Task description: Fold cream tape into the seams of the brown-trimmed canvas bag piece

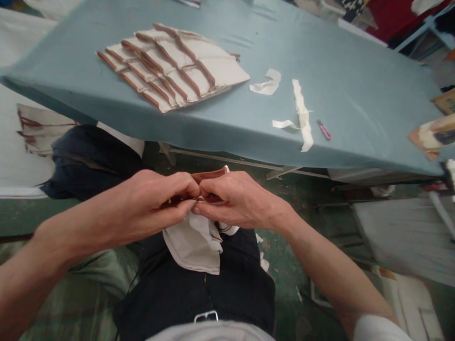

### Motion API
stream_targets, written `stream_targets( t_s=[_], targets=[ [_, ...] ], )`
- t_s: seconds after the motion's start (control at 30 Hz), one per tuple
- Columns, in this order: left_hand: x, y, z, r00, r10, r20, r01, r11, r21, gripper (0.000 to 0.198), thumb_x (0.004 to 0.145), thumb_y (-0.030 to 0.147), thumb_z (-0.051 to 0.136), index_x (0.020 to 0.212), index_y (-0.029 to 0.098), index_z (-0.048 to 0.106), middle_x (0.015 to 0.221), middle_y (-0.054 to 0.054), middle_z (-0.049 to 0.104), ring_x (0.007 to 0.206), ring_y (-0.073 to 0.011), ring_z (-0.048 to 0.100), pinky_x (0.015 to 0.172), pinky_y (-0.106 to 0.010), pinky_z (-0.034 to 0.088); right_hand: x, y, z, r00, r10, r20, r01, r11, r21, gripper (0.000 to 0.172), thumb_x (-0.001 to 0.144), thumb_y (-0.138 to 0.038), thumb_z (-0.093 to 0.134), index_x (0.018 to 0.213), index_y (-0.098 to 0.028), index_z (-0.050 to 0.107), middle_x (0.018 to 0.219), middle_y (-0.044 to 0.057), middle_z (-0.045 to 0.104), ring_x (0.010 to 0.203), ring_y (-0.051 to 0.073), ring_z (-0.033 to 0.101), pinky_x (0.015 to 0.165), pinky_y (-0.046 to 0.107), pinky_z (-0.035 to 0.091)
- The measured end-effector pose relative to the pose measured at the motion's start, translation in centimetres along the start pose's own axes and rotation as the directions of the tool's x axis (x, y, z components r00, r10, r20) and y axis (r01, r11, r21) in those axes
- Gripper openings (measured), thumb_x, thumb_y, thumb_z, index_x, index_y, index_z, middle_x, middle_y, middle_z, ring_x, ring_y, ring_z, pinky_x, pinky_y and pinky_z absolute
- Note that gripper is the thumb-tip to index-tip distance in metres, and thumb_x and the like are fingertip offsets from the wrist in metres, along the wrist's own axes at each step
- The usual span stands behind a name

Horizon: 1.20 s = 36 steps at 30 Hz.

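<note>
Above my lap, a white fabric piece with brown trim hangs down from between my two hands. My left hand pinches its top edge between thumb and fingers. Right beside it, fingertips nearly touching, my right hand grips the same edge. A strip of brown trim shows behind the fingers, and the exact spot being pinched is mostly hidden. On the table ahead lies an overlapping stack of white fabric pieces with brown edging.
A blue-covered table spans the view ahead. White scrap strips and a small pink cutter lie on it. Dark cloth is heaped at the left. At the right edge sits a cardboard piece.
</note>
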<state>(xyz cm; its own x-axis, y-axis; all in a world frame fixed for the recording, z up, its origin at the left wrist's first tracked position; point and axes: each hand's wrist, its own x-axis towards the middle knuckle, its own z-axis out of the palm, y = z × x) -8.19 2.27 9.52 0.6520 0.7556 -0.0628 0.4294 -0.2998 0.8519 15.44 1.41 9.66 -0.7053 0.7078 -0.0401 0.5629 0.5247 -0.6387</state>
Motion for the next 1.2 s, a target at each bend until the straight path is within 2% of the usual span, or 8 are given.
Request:
stream_targets(
  t_s=[0.1, 0.27, 0.47, 0.53, 0.67, 0.93, 1.03, 1.2],
  targets=[
    [0.3, -0.7, -0.3, 0.986, 0.082, 0.147, -0.101, 0.987, 0.126, 0.006, 0.094, 0.026, 0.066, 0.094, 0.027, 0.072, 0.069, 0.006, 0.071, 0.054, -0.0127, 0.06, 0.055, -0.024, 0.038, 0.3, -0.5, 0.0, 0.998, 0.054, 0.021, -0.053, 0.997, -0.053, 0.026, 0.099, -0.026, 0.07, 0.075, -0.02, 0.062, 0.072, -0.003, 0.06, 0.062, 0.012, 0.044, 0.061, 0.029, 0.023],
    [0.8, -1.1, -0.5, 0.979, 0.112, 0.17, -0.139, 0.978, 0.156, 0.008, 0.095, 0.024, 0.066, 0.087, 0.027, 0.066, 0.066, 0.006, 0.069, 0.052, -0.0126, 0.057, 0.053, -0.027, 0.033, 0.4, -0.8, 0.0, 0.991, 0.123, 0.044, -0.119, 0.989, -0.091, 0.027, 0.1, -0.03, 0.071, 0.076, -0.019, 0.064, 0.072, -0.001, 0.063, 0.064, 0.013, 0.047, 0.062, 0.03, 0.023],
    [1.2, -0.9, -0.5, 0.961, 0.136, 0.241, -0.17, 0.977, 0.128, 0.01, 0.095, 0.024, 0.065, 0.089, 0.03, 0.07, 0.066, 0.005, 0.067, 0.051, -0.0148, 0.055, 0.054, -0.029, 0.035, 0.2, -0.2, 0.3, 0.995, 0.075, 0.062, -0.075, 0.997, -0.013, 0.022, 0.102, -0.027, 0.068, 0.081, -0.018, 0.065, 0.083, 0.001, 0.068, 0.073, 0.014, 0.054, 0.065, 0.028, 0.028],
    [1.1, -1.0, -0.4, 0.967, 0.123, 0.224, -0.152, 0.982, 0.114, 0.01, 0.094, 0.023, 0.064, 0.087, 0.029, 0.068, 0.064, 0.006, 0.065, 0.049, -0.014, 0.051, 0.053, -0.028, 0.034, 0.1, 0.2, 0.4, 0.996, 0.069, 0.051, -0.069, 0.997, 0.016, 0.022, 0.1, -0.027, 0.069, 0.08, -0.019, 0.063, 0.081, -0.001, 0.066, 0.072, 0.013, 0.052, 0.065, 0.028, 0.028],
    [0.7, -1.3, 0.1, 0.986, 0.127, 0.109, -0.142, 0.979, 0.148, 0.008, 0.089, 0.019, 0.065, 0.087, 0.026, 0.063, 0.062, 0.008, 0.062, 0.048, -0.0106, 0.05, 0.05, -0.023, 0.033, -0.3, 0.8, 0.8, 0.999, 0.043, -0.024, -0.039, 0.992, 0.119, 0.026, 0.096, -0.03, 0.071, 0.076, -0.02, 0.057, 0.075, -0.004, 0.057, 0.07, 0.012, 0.049, 0.066, 0.028, 0.028],
    [0.4, -0.3, 1.1, 0.977, 0.207, -0.043, -0.195, 0.963, 0.187, 0.01, 0.092, 0.017, 0.06, 0.084, 0.022, 0.06, 0.065, 0.01, 0.059, 0.052, -0.0058, 0.051, 0.05, -0.017, 0.035, -0.6, 1.1, 2.2, 0.993, 0.025, -0.118, 0.025, 0.914, 0.404, 0.022, 0.095, -0.03, 0.058, 0.077, -0.022, 0.048, 0.072, -0.006, 0.049, 0.064, 0.011, 0.042, 0.065, 0.027, 0.03],
    [0.1, -0.4, 1.3, 0.975, 0.21, -0.073, -0.194, 0.965, 0.175, 0.01, 0.094, 0.018, 0.059, 0.085, 0.022, 0.059, 0.065, 0.01, 0.058, 0.052, -0.0058, 0.051, 0.05, -0.016, 0.036, -0.5, 0.8, 2.5, 0.99, 0.063, -0.126, 0.004, 0.881, 0.474, 0.021, 0.094, -0.031, 0.058, 0.077, -0.023, 0.047, 0.071, -0.006, 0.047, 0.063, 0.011, 0.041, 0.063, 0.027, 0.031],
    [-0.6, -0.8, 1.5, 0.971, 0.201, -0.133, -0.15, 0.936, 0.317, 0.008, 0.094, 0.024, 0.057, 0.088, 0.022, 0.062, 0.067, 0.008, 0.064, 0.053, -0.0073, 0.057, 0.051, -0.018, 0.037, -0.1, 0.1, 3.2, 0.972, 0.2, -0.123, -0.095, 0.814, 0.572, 0.023, 0.088, -0.028, 0.06, 0.072, -0.025, 0.043, 0.068, -0.005, 0.047, 0.061, 0.012, 0.041, 0.059, 0.028, 0.03]
  ],
)
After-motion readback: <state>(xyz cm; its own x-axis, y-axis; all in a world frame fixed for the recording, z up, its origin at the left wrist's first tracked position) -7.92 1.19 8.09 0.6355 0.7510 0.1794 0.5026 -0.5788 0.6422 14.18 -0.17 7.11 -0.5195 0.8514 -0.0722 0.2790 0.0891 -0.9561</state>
